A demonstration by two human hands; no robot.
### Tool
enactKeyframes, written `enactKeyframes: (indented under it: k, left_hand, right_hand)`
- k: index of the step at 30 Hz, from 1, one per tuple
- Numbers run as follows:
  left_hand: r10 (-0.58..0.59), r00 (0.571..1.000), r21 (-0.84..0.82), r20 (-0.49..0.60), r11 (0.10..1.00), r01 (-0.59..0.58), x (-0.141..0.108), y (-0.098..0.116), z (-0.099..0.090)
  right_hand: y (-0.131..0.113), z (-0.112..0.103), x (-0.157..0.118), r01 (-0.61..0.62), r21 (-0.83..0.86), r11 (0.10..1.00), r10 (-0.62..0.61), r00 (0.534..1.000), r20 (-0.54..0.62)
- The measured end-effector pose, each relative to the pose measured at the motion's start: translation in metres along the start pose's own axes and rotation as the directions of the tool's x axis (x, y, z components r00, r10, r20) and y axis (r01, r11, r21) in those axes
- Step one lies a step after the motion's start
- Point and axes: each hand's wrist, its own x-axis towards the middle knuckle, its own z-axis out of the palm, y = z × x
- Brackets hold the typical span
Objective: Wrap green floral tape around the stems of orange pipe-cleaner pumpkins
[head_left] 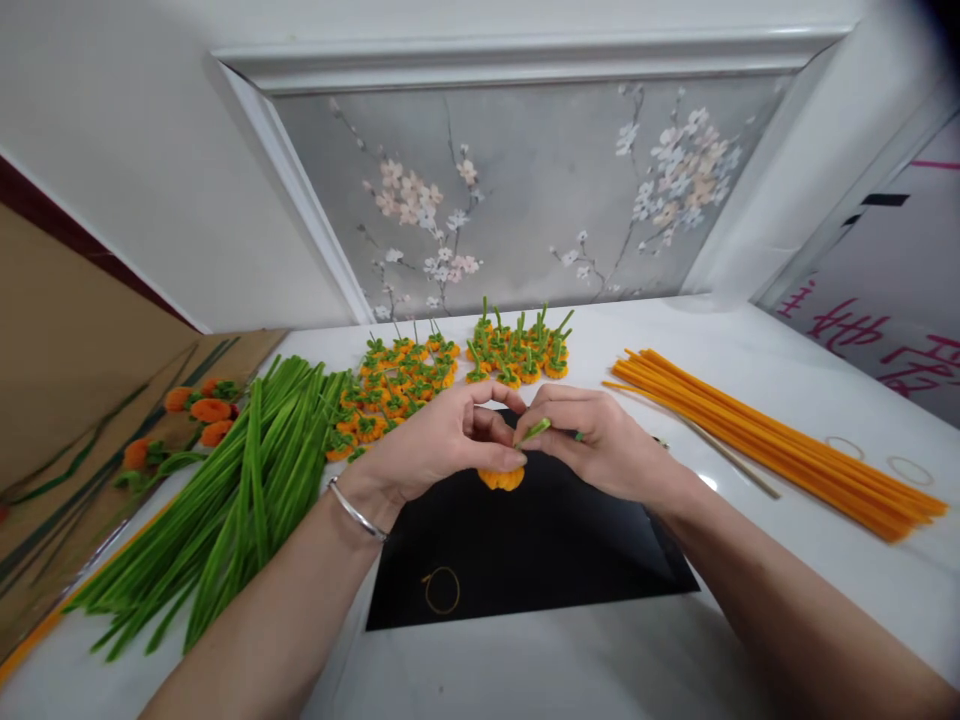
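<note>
Over the black mat [517,560], my left hand [465,430] pinches a small orange pipe-cleaner pumpkin [501,480] between thumb and fingers. My right hand [592,435] is closed on a short green pipe cleaner [535,430] at the top of that pumpkin. Both hands' fingertips nearly meet there, and they hide where the green piece joins the orange one. Behind my hands stand several finished-looking orange pumpkins with green tops [397,380], and another group with upright green stems [525,345].
Long green pipe cleaners [225,500] lie in a heap at the left, beside orange flowers [211,410] on brown cardboard. A bundle of orange pipe cleaners [772,440] lies at the right, with a thin stick [731,455]. A thin ring-shaped band [442,590] rests on the mat.
</note>
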Motion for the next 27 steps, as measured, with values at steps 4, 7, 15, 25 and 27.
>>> enactKeyframes:
  k: [4,7,15,25,27]
  left_hand:
    - [0.021,0.998,0.045,0.065,0.999,-0.024,-0.002,0.002,-0.003]
    - [0.099,0.995,0.291,-0.026,0.953,-0.087,-0.006,0.007,0.002]
    - [0.353,0.911,0.625,-0.212,0.765,-0.151,-0.004,0.002,0.026]
    - [0.049,0.998,-0.079,-0.030,0.996,-0.051,-0.003,0.006,0.007]
    - [0.072,0.997,-0.063,-0.037,0.995,-0.075,-0.003,0.005,0.008]
  right_hand:
    - [0.001,0.001,0.000,-0.052,0.039,0.998,0.054,0.997,-0.047]
    - [0.003,0.001,0.000,-0.114,0.008,0.993,0.114,0.986,-0.118]
    - [0.005,0.002,0.000,-0.243,-0.023,0.970,0.229,0.941,-0.248]
    - [0.006,0.003,0.000,-0.226,0.158,0.961,0.252,0.953,-0.170]
    - [0.005,0.003,0.000,-0.234,0.166,0.958,0.264,0.946,-0.187]
